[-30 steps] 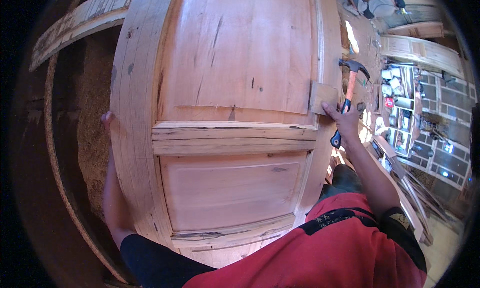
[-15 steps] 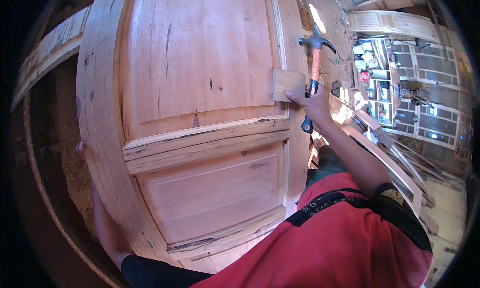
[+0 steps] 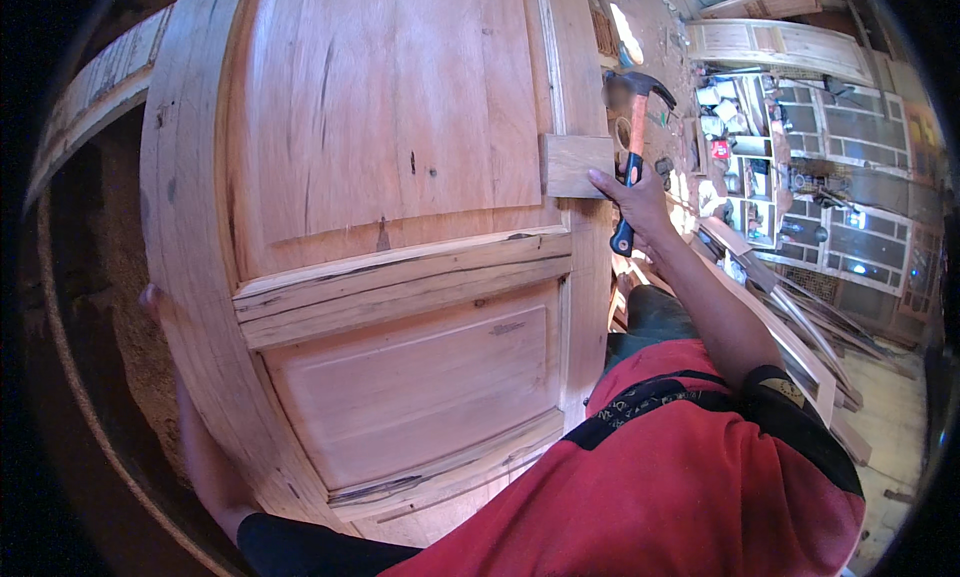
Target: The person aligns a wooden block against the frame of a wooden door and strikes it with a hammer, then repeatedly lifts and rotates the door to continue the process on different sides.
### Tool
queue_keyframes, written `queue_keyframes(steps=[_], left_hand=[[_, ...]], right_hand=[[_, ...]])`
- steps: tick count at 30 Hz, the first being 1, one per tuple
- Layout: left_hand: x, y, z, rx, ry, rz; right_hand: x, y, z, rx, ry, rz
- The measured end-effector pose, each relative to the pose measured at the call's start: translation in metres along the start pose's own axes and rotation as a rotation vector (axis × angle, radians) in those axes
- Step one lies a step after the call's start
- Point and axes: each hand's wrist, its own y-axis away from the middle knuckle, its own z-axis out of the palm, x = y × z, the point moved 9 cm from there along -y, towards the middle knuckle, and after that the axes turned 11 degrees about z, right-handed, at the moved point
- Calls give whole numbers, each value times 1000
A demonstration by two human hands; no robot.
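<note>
A panelled wooden door (image 3: 400, 307) fills the middle of the view. My right hand (image 3: 640, 202), at the door's right side, is closed round the black lower grip of a claw hammer (image 3: 637, 137) with an orange-and-black handle; its head points away from me. With the thumb of that hand, I also hold a small flat wood block (image 3: 572, 165), which lies across the right stile. My left hand (image 3: 152, 302) is at the door's left edge, where one fingertip shows against the wood; the edge hides most of its fingers.
On the right, boards and long strips (image 3: 770, 287) lean in a pile. Beyond them stand a cluttered shelf (image 3: 745, 147) and framed panels (image 3: 850, 137). A pale wooden piece (image 3: 100, 87) lies at the far left, above a dark gap with a curved edge (image 3: 75, 407).
The view has shifted slightly, so the door appears a little further left. My right hand has brought the hammer handle more upright and moved slightly right along the block. The left hand keeps its place.
</note>
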Motion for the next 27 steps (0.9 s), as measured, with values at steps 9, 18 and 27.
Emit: queue_keyframes(steps=[9, 18, 27], left_hand=[[3, 0, -4, 5, -46, 48], [1, -3, -7, 38, -61, 72], [1, -4, -8, 35, -48, 52]], right_hand=[[-10, -6, 9, -21, 185, -117], [7, 5, -23, -29, -96, 40], [52, 70, -129, 84, -334, 344]])
